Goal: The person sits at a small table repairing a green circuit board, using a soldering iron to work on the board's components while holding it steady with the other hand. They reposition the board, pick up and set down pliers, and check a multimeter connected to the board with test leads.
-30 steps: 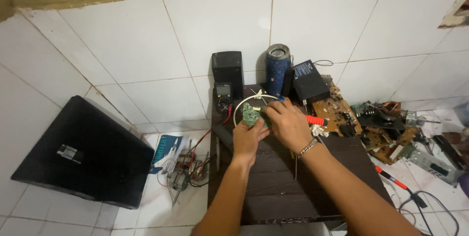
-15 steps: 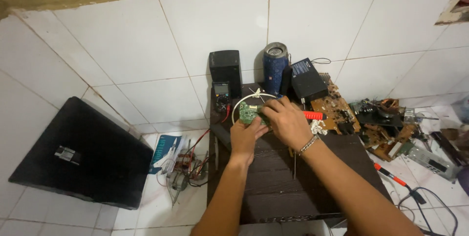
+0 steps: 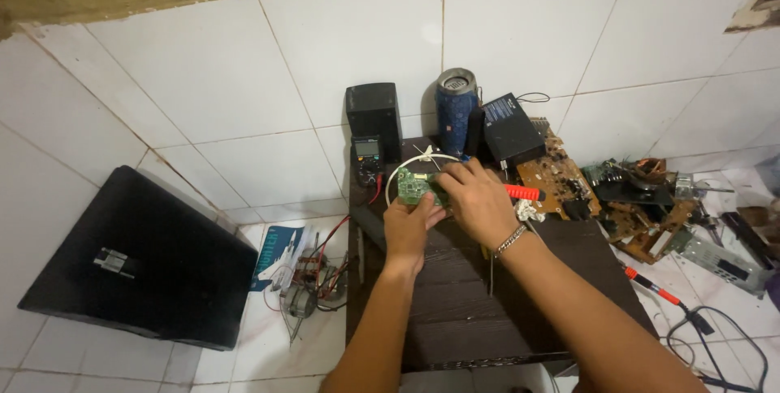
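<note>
Head view is showing the small green circuit board (image 3: 414,187) sitting at the far end of the dark worktop (image 3: 455,295), long axis running left-right, left hand (image 3: 410,226) pinching its near edge, right hand (image 3: 479,198) curling over its right end, both touching.

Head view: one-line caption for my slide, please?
Left hand and right hand hold a small green circuit board over a dark wooden table, multimeter behind.
</note>
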